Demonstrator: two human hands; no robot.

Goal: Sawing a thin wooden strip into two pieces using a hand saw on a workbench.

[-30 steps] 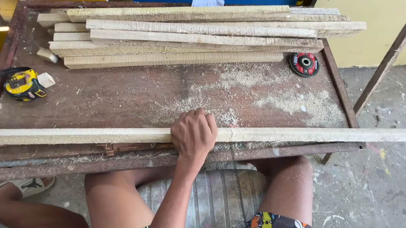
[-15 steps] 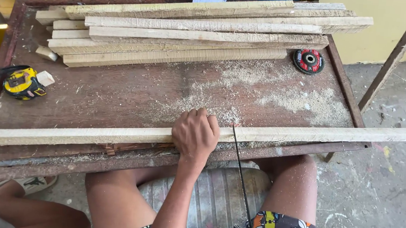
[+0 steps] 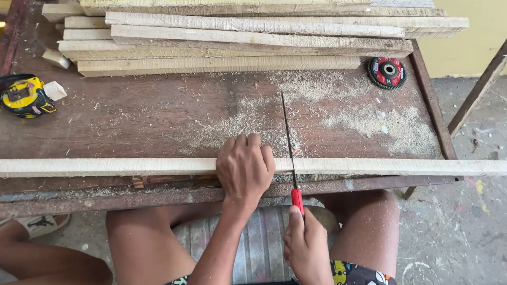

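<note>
Sawing is about to start, we judge: our left hand (image 3: 244,168) presses flat on the long wooden strip (image 3: 145,166), our right hand (image 3: 305,247) grips the red-handled hacksaw blade (image 3: 288,140) laid across it just beside, needing a steady stroke.

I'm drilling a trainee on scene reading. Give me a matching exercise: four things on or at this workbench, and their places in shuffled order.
Things:
1. tape measure
2. grinding disc
3. long wooden strip
4. saw

Places:
A. under the left hand, along the near edge
B. held by the right hand, blade across the strip
C. bench's left side
D. far right, beside the stacked strips

Pairs: 1-C, 2-D, 3-A, 4-B
</note>
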